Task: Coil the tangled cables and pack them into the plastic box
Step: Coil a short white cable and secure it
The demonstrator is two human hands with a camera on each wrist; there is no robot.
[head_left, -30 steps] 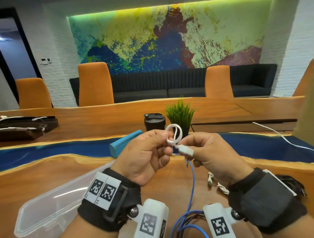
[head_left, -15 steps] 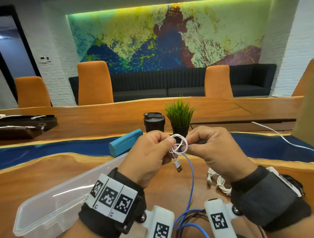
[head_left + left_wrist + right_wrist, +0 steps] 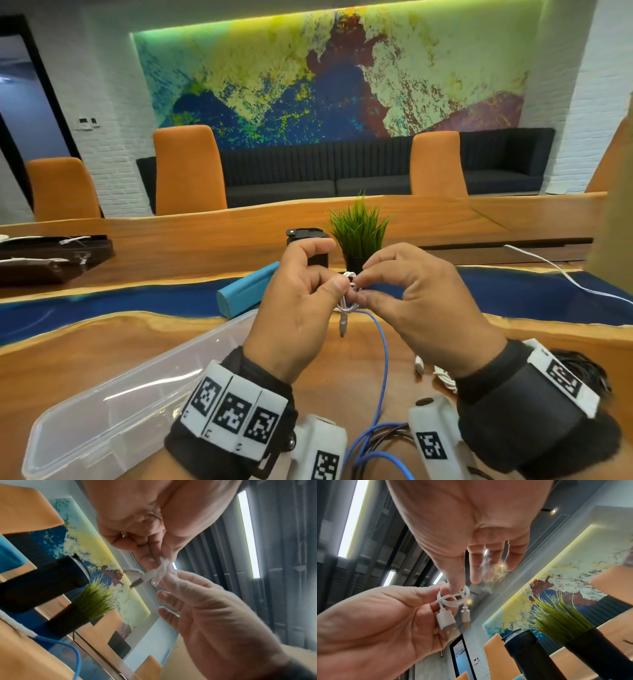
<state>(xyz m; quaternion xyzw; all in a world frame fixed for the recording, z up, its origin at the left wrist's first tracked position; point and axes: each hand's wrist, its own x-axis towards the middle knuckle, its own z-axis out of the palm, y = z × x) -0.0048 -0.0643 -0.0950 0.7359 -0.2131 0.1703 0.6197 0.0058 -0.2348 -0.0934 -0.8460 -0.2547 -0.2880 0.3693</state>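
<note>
Left hand: the left hand (image 3: 294,308) is in the middle of the head view, held up above the table. Its thumb and first finger are pressed together on the white cable (image 3: 349,291). The other fingers are bent and loose.
Right hand: the right hand (image 3: 421,301) is just right of the left hand. Its thumb and first finger pinch the same white cable from the other side. Its other fingers are spread apart and hold nothing.
White cable: it is a small coil of loops between the two hands, up in the air. In the right wrist view the coil (image 3: 453,599) is in the middle of the frame, and two plugs hang down from it, a wide one and a thin one.
Plastic box: the clear plastic box (image 3: 102,411) sits on the table (image 3: 85,346) at the lower left of the head view, under the left wrist. I see no cable in the part that shows.
Blue cable: a blue cable (image 3: 383,359) lies on the table below the hands, at the bottom middle.
More cables: dark cables (image 3: 390,435) lie at the bottom beside the blue one. Another white cable (image 3: 442,377) lies under the right wrist.
Behind the hands: a green plant (image 3: 358,229), a black cup (image 3: 308,240) and a blue case (image 3: 246,291) stand near one another in the middle.
</note>
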